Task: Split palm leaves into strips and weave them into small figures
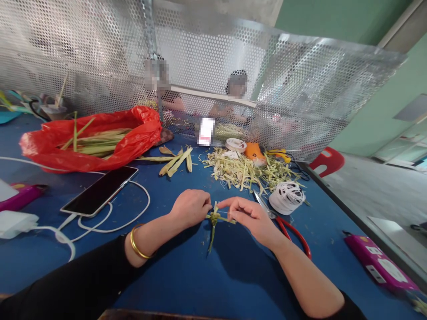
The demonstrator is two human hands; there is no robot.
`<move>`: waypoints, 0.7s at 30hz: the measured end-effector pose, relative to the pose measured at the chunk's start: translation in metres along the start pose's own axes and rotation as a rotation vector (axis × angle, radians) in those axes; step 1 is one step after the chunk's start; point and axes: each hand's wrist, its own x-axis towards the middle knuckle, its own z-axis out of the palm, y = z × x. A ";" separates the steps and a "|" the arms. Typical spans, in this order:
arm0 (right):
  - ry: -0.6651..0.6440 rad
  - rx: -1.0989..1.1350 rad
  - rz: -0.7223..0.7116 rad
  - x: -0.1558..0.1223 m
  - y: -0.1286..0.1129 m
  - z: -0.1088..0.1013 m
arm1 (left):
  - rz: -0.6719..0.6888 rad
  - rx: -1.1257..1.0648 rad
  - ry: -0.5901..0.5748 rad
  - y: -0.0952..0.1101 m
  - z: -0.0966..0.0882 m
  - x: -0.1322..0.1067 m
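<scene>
A small knotted piece woven from green plant strips (214,218) is held just above the blue table, its strip ends pointing several ways and one hanging toward me. My left hand (191,207) pinches it from the left with curled fingers. On the other side, my right hand (251,218) has its index finger stretched to the top of the piece, while thumb and other fingers bend around a thin strip or thread too fine to make out. Just beyond my right hand lie red-handled scissors (293,235), partly hidden by my forearm, beside a roll of white ribbon (287,197).
A red plastic bag (140,133) of long leaves stands back left. Nearer are a phone (100,191) and white cable (147,195). Leaf trimmings (233,171) pile up behind my hands. A purple packet (380,262) lies right. Perforated sheeting (207,53) borders the back; people sit beyond.
</scene>
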 end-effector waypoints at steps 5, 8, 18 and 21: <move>-0.046 0.057 0.059 0.005 0.009 0.007 | -0.043 -0.241 -0.030 -0.002 0.001 0.003; 0.004 -0.058 0.074 0.007 0.014 0.008 | -0.066 -0.629 -0.082 0.000 -0.001 0.005; -0.030 -0.187 0.074 0.006 0.018 0.007 | -0.089 -1.046 -0.251 0.011 -0.001 0.004; -0.025 -0.240 0.086 0.006 0.020 0.007 | -0.075 -0.985 -0.241 0.010 0.003 0.005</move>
